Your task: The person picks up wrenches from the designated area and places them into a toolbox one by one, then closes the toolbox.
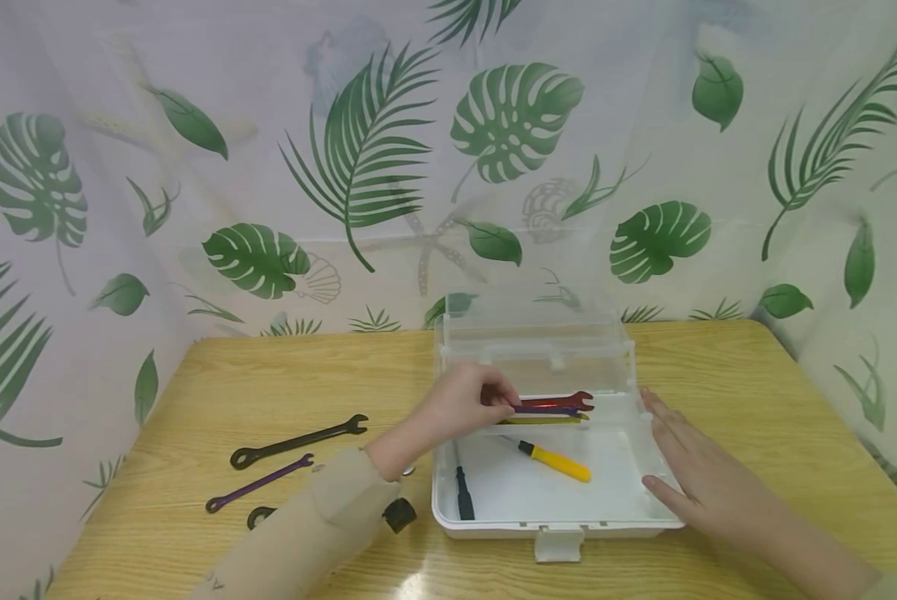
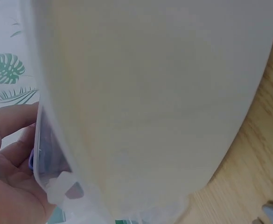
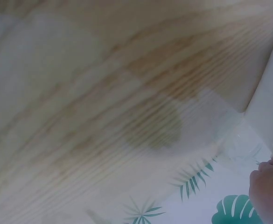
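My left hand reaches over the left wall of a white toolbox and pinches a purple wrench. In the left wrist view the wrench's purple ring end shows by the fingers, while the box wall hides much else. A red wrench and a yellow-green wrench lie right beside it, at the clear tray in the box's rear. With fingers extended, my right hand rests against the box's right side. Inside the box are a yellow-handled tool and a black-handled screwdriver.
The clear lid stands raised at the back, near the leaf-print curtain. Left of the box, a black wrench, another purple wrench and a partly hidden black ring end lie on the wooden table.
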`<action>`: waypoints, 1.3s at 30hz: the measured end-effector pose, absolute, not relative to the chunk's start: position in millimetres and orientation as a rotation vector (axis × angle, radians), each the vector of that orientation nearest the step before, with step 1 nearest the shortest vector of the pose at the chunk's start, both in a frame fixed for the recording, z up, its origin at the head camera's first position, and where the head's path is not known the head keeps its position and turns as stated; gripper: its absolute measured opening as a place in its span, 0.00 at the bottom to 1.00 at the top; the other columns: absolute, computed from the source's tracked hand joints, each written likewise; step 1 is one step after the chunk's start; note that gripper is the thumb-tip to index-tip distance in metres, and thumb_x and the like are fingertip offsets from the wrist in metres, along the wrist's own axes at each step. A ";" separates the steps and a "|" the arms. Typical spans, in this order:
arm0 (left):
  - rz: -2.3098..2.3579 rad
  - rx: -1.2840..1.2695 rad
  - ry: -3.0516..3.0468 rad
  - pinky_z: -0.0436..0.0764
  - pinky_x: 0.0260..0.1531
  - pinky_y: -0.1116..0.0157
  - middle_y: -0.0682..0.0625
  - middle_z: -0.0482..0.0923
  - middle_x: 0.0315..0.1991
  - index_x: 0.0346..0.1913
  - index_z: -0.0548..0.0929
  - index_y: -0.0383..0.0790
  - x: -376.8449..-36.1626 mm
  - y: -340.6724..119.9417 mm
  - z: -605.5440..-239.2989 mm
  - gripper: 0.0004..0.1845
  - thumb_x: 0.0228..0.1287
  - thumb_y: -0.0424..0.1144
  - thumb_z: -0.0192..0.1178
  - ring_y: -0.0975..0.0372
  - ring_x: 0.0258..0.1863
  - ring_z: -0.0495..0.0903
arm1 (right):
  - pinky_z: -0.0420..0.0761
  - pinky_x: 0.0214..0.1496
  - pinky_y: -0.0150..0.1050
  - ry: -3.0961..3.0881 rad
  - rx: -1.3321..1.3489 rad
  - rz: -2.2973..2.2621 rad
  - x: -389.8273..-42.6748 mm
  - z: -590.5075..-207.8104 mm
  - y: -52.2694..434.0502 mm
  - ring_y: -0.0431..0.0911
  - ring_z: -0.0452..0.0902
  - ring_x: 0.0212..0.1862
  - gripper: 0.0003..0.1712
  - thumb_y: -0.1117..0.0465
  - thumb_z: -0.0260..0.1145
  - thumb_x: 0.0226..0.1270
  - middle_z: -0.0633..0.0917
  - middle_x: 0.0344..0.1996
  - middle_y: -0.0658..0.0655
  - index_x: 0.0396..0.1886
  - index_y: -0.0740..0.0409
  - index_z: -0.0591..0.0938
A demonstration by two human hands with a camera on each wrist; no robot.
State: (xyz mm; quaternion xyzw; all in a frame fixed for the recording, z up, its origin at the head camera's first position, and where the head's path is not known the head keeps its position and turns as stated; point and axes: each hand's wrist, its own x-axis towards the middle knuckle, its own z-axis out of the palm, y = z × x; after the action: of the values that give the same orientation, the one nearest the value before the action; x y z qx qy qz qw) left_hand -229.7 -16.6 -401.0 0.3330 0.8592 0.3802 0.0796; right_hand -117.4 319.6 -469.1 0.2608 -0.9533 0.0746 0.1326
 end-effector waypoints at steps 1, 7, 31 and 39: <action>1.140 0.993 2.568 0.75 0.30 0.79 0.46 0.88 0.34 0.41 0.91 0.35 -229.6 -16.0 -401.6 0.02 0.67 0.28 0.71 0.67 0.29 0.75 | 0.28 0.80 0.17 -2.765 0.758 0.214 -117.3 -469.1 319.7 0.29 0.25 0.85 0.52 0.50 0.67 0.76 0.47 0.88 0.58 0.86 0.67 0.50; 1.131 0.991 2.585 0.75 0.31 0.79 0.46 0.89 0.34 0.41 0.91 0.35 -231.0 -12.8 -405.9 0.02 0.68 0.28 0.71 0.67 0.29 0.75 | 0.29 0.80 0.17 -2.760 0.759 0.222 -117.3 -469.7 319.8 0.29 0.25 0.85 0.53 0.51 0.67 0.76 0.49 0.88 0.60 0.86 0.66 0.49; 1.093 0.952 2.650 0.81 0.37 0.75 0.45 0.91 0.41 0.43 0.92 0.37 -234.4 -8.0 -407.8 0.05 0.71 0.27 0.67 0.62 0.36 0.82 | 0.27 0.79 0.17 -2.795 0.721 0.199 -116.8 -470.5 319.8 0.29 0.24 0.85 0.53 0.49 0.66 0.77 0.46 0.89 0.57 0.87 0.65 0.48; 1.141 0.947 2.610 0.82 0.41 0.75 0.45 0.91 0.43 0.45 0.92 0.38 -234.6 -13.3 -408.0 0.05 0.72 0.30 0.67 0.62 0.40 0.84 | 0.28 0.80 0.17 -2.772 0.744 0.213 -116.7 -469.8 319.7 0.30 0.26 0.86 0.53 0.49 0.66 0.77 0.42 0.89 0.53 0.87 0.65 0.48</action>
State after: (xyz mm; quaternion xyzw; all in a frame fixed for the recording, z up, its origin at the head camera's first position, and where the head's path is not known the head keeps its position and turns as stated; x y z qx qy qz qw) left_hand -234.6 -13.3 -408.0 0.3148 0.8674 0.3791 0.0700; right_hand -116.7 319.7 -469.8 0.2563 -0.9548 0.0735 0.1316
